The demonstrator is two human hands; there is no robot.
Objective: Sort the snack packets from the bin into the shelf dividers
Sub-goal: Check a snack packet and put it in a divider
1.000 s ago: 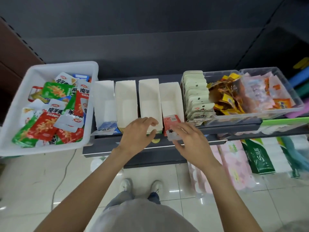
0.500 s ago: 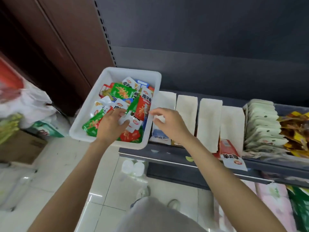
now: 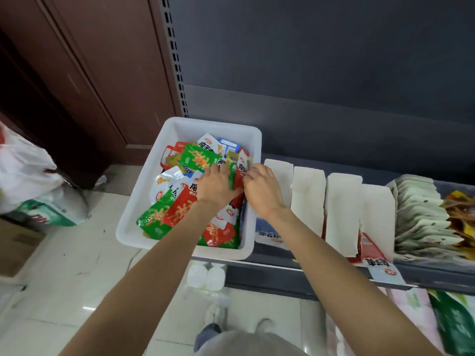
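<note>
A red-and-white snack packet (image 3: 241, 173) stands on edge against the right wall of the white plastic bin (image 3: 164, 181). The right hand (image 3: 262, 191) pinches its upper right edge, fingers curled and close together over the bin's rim. The left hand (image 3: 216, 187) lies just left of those fingers with its fingers bent down into the heap, on a green packet (image 3: 232, 176) that touches the red-and-white one; whether it grips or only presses there cannot be told.

Under and around both sets of fingers the bin holds a loose pile of snack packets (image 3: 177, 209) in red, green and white, with a blue one (image 3: 228, 145) at the far end.

Just right of the right hand's fingers, four white cardboard dividers (image 3: 308, 199) stand in a row on the dark shelf (image 3: 282, 263). A blue-and-white packet (image 3: 267, 233) lies at the front of the nearest one, below the right wrist. A red-and-white packet (image 3: 377, 260) sticks out over the shelf edge from the farthest.

Farther right are a row of pale green packets (image 3: 421, 214) and then brown-and-yellow ones (image 3: 460, 217). Well left of the left hand, a white plastic bag (image 3: 23, 165) sits on the tiled floor (image 3: 64, 278).
</note>
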